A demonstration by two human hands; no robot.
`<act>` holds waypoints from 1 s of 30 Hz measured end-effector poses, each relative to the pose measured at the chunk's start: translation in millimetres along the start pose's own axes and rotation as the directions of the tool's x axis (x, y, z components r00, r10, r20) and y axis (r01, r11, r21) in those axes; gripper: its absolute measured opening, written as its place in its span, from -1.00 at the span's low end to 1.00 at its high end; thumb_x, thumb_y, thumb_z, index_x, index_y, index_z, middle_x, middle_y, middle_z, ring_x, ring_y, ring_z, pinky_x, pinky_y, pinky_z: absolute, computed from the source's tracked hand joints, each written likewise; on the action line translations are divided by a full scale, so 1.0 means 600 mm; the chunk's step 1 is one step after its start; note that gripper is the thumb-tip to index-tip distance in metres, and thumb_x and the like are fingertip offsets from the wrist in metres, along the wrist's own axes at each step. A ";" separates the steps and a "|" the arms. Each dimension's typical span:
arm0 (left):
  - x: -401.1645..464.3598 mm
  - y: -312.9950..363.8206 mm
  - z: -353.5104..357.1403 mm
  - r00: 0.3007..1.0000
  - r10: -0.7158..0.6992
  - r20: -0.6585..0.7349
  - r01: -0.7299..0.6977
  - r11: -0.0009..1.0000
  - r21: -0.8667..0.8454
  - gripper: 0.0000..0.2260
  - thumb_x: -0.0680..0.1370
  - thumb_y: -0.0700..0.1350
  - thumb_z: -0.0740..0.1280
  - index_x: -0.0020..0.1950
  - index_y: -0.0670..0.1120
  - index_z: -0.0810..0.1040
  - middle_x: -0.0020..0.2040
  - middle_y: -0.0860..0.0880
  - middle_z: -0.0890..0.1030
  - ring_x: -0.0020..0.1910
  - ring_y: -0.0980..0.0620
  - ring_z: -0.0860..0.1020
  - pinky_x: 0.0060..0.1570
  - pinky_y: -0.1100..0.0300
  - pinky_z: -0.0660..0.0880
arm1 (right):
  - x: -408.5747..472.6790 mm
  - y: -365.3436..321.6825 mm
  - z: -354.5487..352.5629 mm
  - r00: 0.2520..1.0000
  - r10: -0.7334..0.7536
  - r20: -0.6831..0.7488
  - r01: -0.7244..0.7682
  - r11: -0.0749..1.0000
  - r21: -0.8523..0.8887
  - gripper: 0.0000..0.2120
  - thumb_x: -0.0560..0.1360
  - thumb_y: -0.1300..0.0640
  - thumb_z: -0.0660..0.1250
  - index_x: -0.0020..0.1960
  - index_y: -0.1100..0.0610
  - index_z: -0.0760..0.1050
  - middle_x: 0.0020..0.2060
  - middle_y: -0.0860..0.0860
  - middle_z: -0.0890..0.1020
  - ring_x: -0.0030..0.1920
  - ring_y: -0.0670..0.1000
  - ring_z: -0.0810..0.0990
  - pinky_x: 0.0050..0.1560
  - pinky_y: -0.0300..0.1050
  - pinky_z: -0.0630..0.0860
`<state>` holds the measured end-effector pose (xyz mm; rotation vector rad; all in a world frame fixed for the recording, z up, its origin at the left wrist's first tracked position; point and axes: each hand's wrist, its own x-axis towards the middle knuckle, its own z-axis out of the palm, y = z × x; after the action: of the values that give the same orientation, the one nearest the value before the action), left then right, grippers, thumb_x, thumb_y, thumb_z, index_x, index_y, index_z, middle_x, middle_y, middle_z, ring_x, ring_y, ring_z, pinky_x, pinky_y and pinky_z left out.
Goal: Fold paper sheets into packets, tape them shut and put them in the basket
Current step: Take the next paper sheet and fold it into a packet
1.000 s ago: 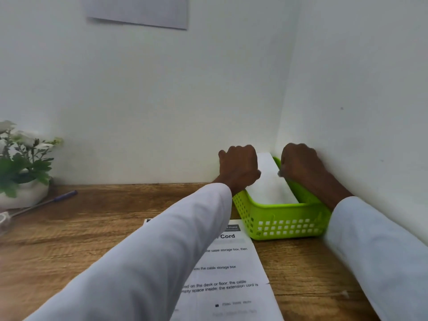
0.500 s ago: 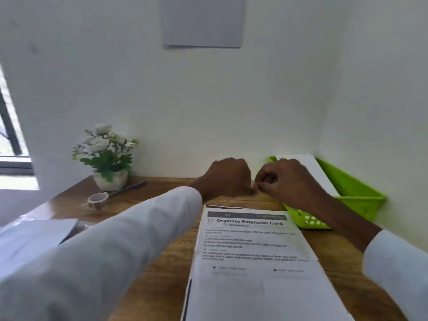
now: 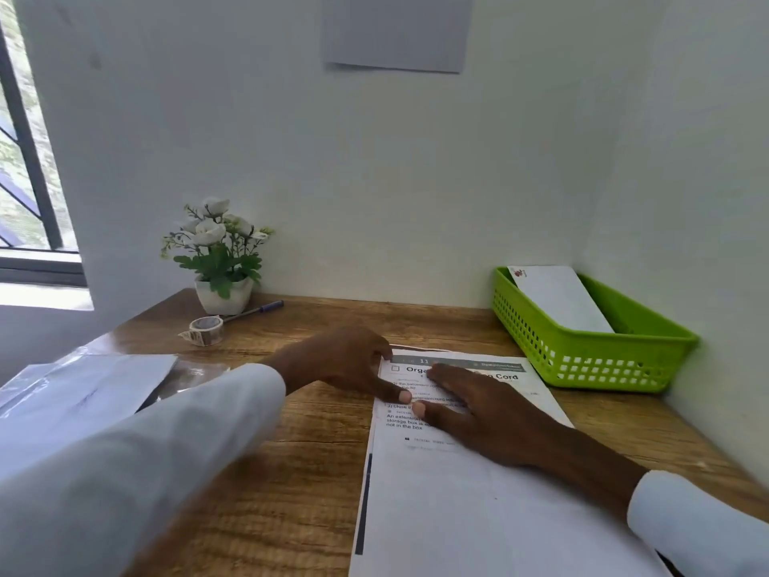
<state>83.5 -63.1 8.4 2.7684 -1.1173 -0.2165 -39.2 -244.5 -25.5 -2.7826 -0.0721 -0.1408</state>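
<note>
Wooden table [image 3: 299, 464], set into a wall corner. On it: printed paper sheet [image 3: 470, 510] at centre-right; green basket [image 3: 599, 360] at far right corner; potted white flowers [image 3: 220, 264] at back left; pen [image 3: 254, 311] and tape roll [image 3: 205, 329] just beside the pot; plastic-wrapped paper stack [image 3: 83, 389] at left edge.

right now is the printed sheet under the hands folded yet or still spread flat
Spread flat. The printed sheet lies full length on the desk, heading showing, no crease visible. The left hand touches its top corner; the right hand rests on it.
</note>
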 end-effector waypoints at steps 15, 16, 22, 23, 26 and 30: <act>-0.015 -0.092 -0.003 0.995 -0.080 -0.064 0.065 0.977 -0.204 -0.39 0.41 0.20 0.44 0.41 0.03 0.42 0.40 0.04 0.41 0.24 0.05 0.38 0.12 0.18 0.35 | 0.076 -0.045 0.040 0.999 -0.043 -0.015 0.043 0.999 0.020 -0.27 0.49 -0.42 0.10 0.53 -0.04 0.23 0.54 -0.14 0.24 0.51 -0.05 0.25 0.49 -0.08 0.20; -0.017 -0.096 -0.002 0.992 -0.082 -0.091 0.059 0.970 -0.235 -0.41 0.41 0.18 0.45 0.39 0.04 0.43 0.37 0.05 0.43 0.20 0.08 0.38 0.09 0.18 0.35 | 0.083 -0.047 0.041 0.999 -0.044 -0.017 0.045 0.999 0.025 -0.27 0.49 -0.41 0.11 0.52 -0.03 0.24 0.54 -0.13 0.24 0.51 -0.05 0.25 0.49 -0.07 0.20; -0.020 -0.109 0.015 0.968 -0.134 -0.212 0.033 0.906 -0.421 -0.49 0.36 0.10 0.53 0.26 0.09 0.49 0.09 0.15 0.52 0.05 0.14 0.48 -0.09 0.29 0.45 | 0.107 -0.050 0.047 0.997 -0.066 -0.039 0.067 0.998 0.017 -0.31 0.51 -0.38 0.11 0.52 -0.03 0.26 0.53 -0.12 0.27 0.51 -0.05 0.26 0.47 -0.12 0.19; -0.019 -0.109 0.017 0.963 -0.154 -0.220 0.041 0.894 -0.447 -0.48 0.35 0.08 0.54 0.26 0.08 0.49 0.06 0.15 0.53 0.01 0.15 0.49 -0.12 0.30 0.44 | 0.109 -0.050 0.047 0.997 -0.068 -0.047 0.070 0.997 0.023 -0.32 0.51 -0.37 0.13 0.51 -0.02 0.28 0.52 -0.13 0.30 0.49 -0.06 0.28 0.45 -0.14 0.20; -0.020 -0.099 0.023 0.948 -0.221 -0.229 0.077 0.858 -0.508 -0.44 0.34 0.02 0.57 0.29 0.03 0.48 0.05 0.11 0.54 0.00 0.15 0.49 -0.10 0.27 0.46 | 0.110 -0.049 0.045 0.990 -0.094 -0.107 0.099 0.994 0.042 -0.42 0.52 -0.30 0.21 0.42 0.01 0.41 0.41 -0.11 0.46 0.39 -0.07 0.42 0.37 -0.16 0.31; -0.026 -0.073 0.033 0.926 -0.260 -0.274 0.124 0.895 -0.429 -0.34 0.29 0.14 0.58 0.32 0.00 0.47 0.12 0.06 0.55 0.05 0.08 0.50 -0.08 0.21 0.50 | 0.112 -0.043 0.040 0.970 -0.044 -0.239 0.086 0.982 0.170 -0.69 0.50 -0.13 0.36 0.15 0.01 0.62 0.07 -0.12 0.68 0.07 -0.11 0.60 0.14 -0.11 0.52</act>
<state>98.6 -22.8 -18.3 2.4198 -0.6257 -0.0046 28.0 -209.9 -32.1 -2.5653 -0.1109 -0.4555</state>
